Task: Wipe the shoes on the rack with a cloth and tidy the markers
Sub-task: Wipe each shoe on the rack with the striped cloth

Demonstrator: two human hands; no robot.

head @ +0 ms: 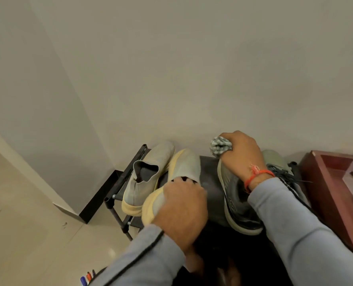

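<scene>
Two grey slip-on shoes with yellow soles sit on the dark shoe rack [120, 178]. My left hand [179, 209] grips the nearer slip-on shoe [183, 168] at its heel and collar. The other slip-on shoe [148, 172] lies beside it to the left. My right hand [241, 153] holds a bunched grey checked cloth [220, 145] above the toe of a dark grey sneaker [236, 205] with a pale sole. A laced grey sneaker [280, 168] is partly hidden behind my right wrist. Several markers [86, 279] show at the bottom left edge.
A reddish wooden tray or box [328, 182] stands to the right of the rack, with a clear plastic item at its far side. A plain wall rises directly behind the rack. Pale tiled floor [27, 223] lies to the left.
</scene>
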